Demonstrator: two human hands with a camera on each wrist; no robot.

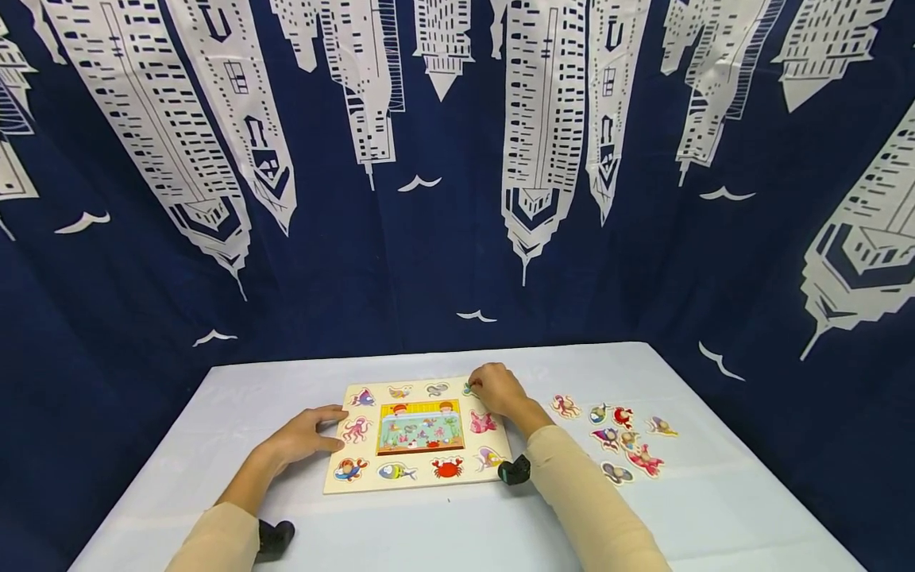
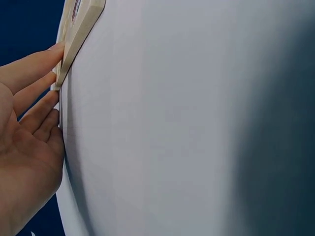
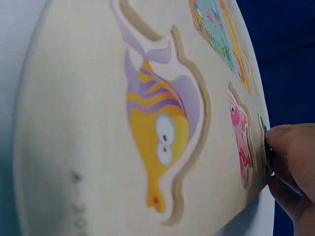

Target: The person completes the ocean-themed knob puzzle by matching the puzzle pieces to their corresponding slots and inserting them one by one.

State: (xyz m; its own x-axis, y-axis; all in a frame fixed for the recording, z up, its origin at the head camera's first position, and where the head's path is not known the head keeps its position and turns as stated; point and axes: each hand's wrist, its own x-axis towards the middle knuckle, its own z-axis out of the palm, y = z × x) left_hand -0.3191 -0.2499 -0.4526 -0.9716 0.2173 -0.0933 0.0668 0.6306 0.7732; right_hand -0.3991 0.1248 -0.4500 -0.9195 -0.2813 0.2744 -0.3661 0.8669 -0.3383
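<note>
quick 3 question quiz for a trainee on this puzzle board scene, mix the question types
1. True or false: the left hand rests against the puzzle board's left edge.
2. Where does the right hand work? A) board's far right corner B) the loose pieces C) the table edge
3. Fill in: the loose pieces lie to the board's ____.

Key: 1 true; 2 A; 3 right

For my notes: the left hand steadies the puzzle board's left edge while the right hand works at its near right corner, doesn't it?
Not quite: the right hand works at the far right corner of the puzzle board, as the head view shows. The left hand does steady the left edge.
</note>
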